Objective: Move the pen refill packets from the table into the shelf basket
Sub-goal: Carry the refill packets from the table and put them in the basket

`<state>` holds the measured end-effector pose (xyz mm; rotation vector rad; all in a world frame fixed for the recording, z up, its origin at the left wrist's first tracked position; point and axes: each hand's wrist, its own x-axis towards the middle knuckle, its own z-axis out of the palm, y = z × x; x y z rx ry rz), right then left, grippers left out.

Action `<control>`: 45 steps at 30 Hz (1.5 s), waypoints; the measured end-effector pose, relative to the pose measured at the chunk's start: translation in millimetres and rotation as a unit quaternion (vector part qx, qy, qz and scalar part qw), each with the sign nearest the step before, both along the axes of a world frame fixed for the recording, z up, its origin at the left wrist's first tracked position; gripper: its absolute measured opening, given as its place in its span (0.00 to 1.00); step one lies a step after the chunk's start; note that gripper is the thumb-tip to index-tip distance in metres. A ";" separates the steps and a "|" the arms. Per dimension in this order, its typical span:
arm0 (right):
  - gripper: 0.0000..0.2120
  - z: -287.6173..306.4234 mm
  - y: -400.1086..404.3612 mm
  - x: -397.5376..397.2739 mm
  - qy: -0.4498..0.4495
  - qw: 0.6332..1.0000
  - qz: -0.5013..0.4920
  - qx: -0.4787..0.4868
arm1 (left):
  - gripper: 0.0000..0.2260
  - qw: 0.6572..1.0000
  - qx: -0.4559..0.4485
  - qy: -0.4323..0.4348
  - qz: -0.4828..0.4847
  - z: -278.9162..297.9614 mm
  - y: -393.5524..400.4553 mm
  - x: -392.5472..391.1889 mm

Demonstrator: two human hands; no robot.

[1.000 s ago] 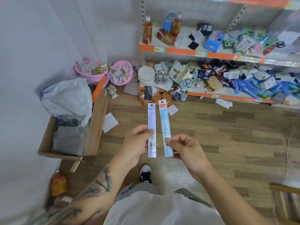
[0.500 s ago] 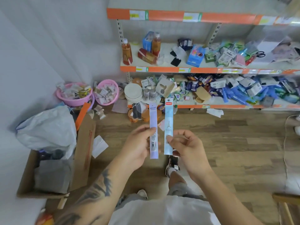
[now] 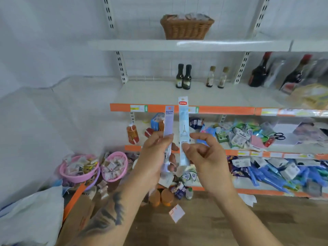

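Observation:
My left hand point(image 3: 156, 155) pinches a lilac pen refill packet point(image 3: 168, 121) near its lower end and holds it upright. Beside it my right hand point(image 3: 205, 157) pinches a pale blue packet point(image 3: 183, 125) with a red label at its top, also upright. Both packets stand side by side at chest height in front of the shelves. A brown wicker basket point(image 3: 186, 28) sits on the top white shelf point(image 3: 177, 45), high above the two packets, with pale packets showing over its rim.
Dark bottles point(image 3: 183, 77) stand on the shelf below the basket. Lower shelves hold heaps of small packaged goods point(image 3: 248, 135). Two pink bowls point(image 3: 99, 167) of sachets sit low on the left, beside a cardboard box point(image 3: 78, 215) and a white bag point(image 3: 30, 219). Wooden floor lies below.
The view has tilted up, bringing the top shelf and the wicker basket into sight. Both hands have risen with their packets and stand closer to the shelves.

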<state>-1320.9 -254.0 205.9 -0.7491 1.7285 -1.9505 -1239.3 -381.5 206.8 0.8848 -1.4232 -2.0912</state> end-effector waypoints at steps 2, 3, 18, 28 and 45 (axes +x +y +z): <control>0.08 21.7 -8.5 -27.9 0.016 1.000 0.018 -0.021 | 0.09 0.999 -0.022 0.023 0.006 16.3 -6.7 -27.0; 0.08 32.1 -13.3 -40.1 0.028 0.999 0.024 -0.029 | 0.09 0.999 -0.032 0.032 0.009 24.3 -10.1 -38.2; 0.09 150.0 -104.4 -168.1 0.161 0.982 0.015 -0.098 | 0.11 0.980 -0.099 0.166 -0.054 164.1 -97.4 -162.0; 0.05 213.5 -186.6 -208.8 0.207 0.970 0.011 -0.129 | 0.10 0.957 -0.131 0.224 -0.128 221.7 -183.7 -221.8; 0.10 252.4 -251.7 -279.6 0.256 0.965 -0.046 -0.025 | 0.08 0.967 -0.214 0.134 -0.028 244.7 -255.5 -284.1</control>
